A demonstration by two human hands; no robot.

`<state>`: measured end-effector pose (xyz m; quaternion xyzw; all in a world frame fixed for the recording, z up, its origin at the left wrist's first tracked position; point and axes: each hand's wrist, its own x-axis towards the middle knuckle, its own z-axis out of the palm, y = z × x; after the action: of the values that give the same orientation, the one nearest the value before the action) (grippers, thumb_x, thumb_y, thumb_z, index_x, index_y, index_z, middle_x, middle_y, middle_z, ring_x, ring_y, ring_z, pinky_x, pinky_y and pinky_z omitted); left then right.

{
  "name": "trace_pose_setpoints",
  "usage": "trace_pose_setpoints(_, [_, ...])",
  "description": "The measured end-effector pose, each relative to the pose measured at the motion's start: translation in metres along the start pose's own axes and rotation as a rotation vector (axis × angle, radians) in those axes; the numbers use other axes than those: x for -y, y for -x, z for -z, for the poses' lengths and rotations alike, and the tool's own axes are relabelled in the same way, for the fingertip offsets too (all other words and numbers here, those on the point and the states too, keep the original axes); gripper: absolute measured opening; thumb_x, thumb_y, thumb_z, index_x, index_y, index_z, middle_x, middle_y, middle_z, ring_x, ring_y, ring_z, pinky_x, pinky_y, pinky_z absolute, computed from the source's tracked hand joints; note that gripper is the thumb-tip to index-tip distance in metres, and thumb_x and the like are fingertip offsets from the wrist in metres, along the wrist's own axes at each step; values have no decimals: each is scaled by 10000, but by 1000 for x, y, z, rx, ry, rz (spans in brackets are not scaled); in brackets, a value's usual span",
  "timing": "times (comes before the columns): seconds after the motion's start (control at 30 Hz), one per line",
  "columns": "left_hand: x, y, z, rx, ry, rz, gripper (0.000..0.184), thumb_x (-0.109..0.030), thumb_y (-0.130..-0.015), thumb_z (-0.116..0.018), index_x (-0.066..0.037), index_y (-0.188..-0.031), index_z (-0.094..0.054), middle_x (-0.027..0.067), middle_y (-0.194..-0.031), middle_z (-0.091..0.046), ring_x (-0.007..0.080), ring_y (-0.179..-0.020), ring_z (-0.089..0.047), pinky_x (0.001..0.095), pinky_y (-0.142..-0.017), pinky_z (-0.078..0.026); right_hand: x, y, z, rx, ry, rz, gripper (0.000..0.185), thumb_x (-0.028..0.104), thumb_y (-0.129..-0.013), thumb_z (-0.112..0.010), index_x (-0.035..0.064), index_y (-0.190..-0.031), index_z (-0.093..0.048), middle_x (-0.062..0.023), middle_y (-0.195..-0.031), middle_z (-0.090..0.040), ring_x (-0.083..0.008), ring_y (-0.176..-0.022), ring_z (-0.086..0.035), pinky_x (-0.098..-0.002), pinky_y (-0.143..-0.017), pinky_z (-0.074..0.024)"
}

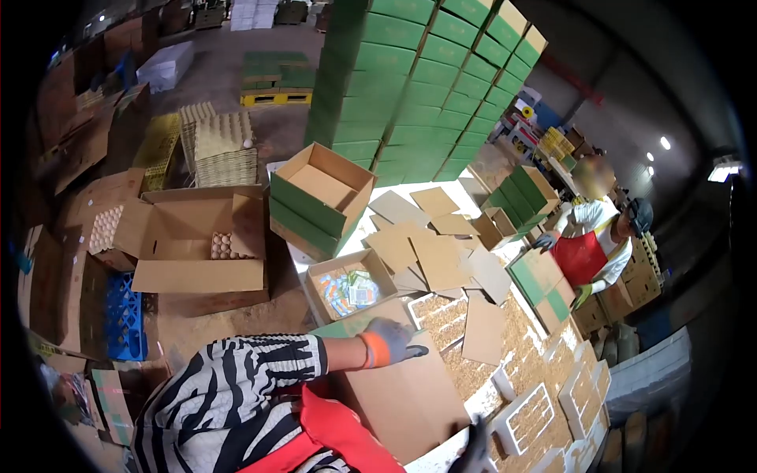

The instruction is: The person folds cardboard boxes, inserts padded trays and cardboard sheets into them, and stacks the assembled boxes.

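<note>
My left hand (386, 343), in a grey and orange glove, lies on top of a cardboard box (410, 390) with its fingers stretched out over the brown panel. Low in the view, beside the box's near right corner, is my right hand (473, 451) in a dark glove. It is blurred and partly cut off, with its fingers apart and nothing visible in them. White trays (524, 418) filled with tan, grainy material stand right of the box. An open carton (315, 276) with small blue and white packets sits just beyond my left hand.
Loose cardboard sheets (438, 260) cover the table's middle. Green boxes (410, 87) are stacked high behind it. An open carton (197, 276) holding eggs stands left, near egg trays (225, 146). Across the table, a co-worker in a red apron (579, 260) handles a green and brown box (540, 288).
</note>
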<state>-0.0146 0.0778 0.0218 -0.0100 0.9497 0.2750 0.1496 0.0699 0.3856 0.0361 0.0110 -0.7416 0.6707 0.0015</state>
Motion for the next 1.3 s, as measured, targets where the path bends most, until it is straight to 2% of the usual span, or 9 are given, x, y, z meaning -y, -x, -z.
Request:
trace_pose_setpoints(0.13, [-20, 30, -6, -795, -83, -598, 652, -635, -856, -446, -28, -1003, -634, 117, -763, -659, 303, -636, -621, 408, -594, -484, -122, -53, 95, 21, -46, -118, 635, 382, -894, -609, 35, -1386, -402, -141, -1318, -481, -261, -1172, -502, -397, -983, -427])
trace_pose_setpoints(0.23, [-21, 25, 19, -744, 266, -769, 523, -537, -904, -452, -56, -971, -645, 80, -731, -614, 232, -636, -593, 350, -601, -479, -54, -43, 74, 28, -433, -375, 580, 425, -906, -592, 4, -1296, -514, -61, -1165, -612, -158, -1032, -579, -300, -883, -473])
trace_pose_setpoints(0.33, [61, -59, -46, -33, 1888, -408, 607, -590, -967, -304, -85, -1016, -637, 21, -768, -601, 134, -667, -558, 246, -635, -471, 17, -24, 33, 150, 186, 247, 424, 184, -696, -782, 42, -1055, -606, -67, -1001, -631, -201, -944, -589, -328, -831, -485])
trace_pose_setpoints(0.47, [99, -55, -35, 116, 1450, 45, 589, -525, -981, -323, -33, -1227, -537, 80, -1024, -602, 207, -936, -560, 275, -813, -473, -38, 4, -10, 781, 848, 243, 292, 213, -708, -754, 90, -929, -608, -96, -1112, -570, -327, -1001, -529, -401, -860, -463])
trace_pose_setpoints(0.53, [78, -38, -15, 17, 787, -243, 508, -300, -978, -423, 16, -1373, -377, 132, -1297, -477, 220, -1222, -422, 295, -975, -405, -36, 18, -10, 732, 434, 332, 354, 299, -820, -704, 70, -1079, -630, -92, -1164, -597, -283, -1043, -570, -367, -902, -478])
trace_pose_setpoints(0.6, [56, -23, -9, -72, 422, -359, 585, -96, -923, -544, 47, -1432, -293, 168, -1408, -414, 226, -1324, -358, 311, -1077, -312, -4, 10, 18, 827, -399, -418, 282, 236, -886, -607, 3, -1037, -658, -143, -1055, -654, -264, -957, -636, -364, -852, -501])
trace_pose_setpoints(0.77, [94, -49, -63, -49, 623, -81, 564, -105, -907, -567, 61, -1398, -346, 181, -1363, -457, 244, -1223, -446, 325, -1053, -333, -163, -77, 113, -520, -853, -178, 471, 214, -934, -529, -8, -1327, -395, -128, -1173, -593, -219, -929, -625, -349, -916, -450])
trace_pose_setpoints(0.97, [131, -53, -74, -226, -119, -361, 478, -144, -904, -583, 53, -1320, -453, 140, -1284, -518, 222, -1138, -501, 300, -992, -387, -332, -218, 187, -1076, -512, -352, 831, 363, -829, -654, 138, -1489, -202, -103, -1330, -476, -260, -1103, -491, -400, -1083, -297])
trace_pose_setpoints(1.3, [103, -59, -86, -190, 901, 178, 511, -166, -886, -628, 22, -1332, -461, 89, -1213, -570, 165, -1070, -522, 277, -925, -422, -230, -151, 181, -881, -953, -199, 469, 431, -872, -620, 105, -1198, -537, -92, -1140, -567, -270, -1034, -545, -406, -859, -480])
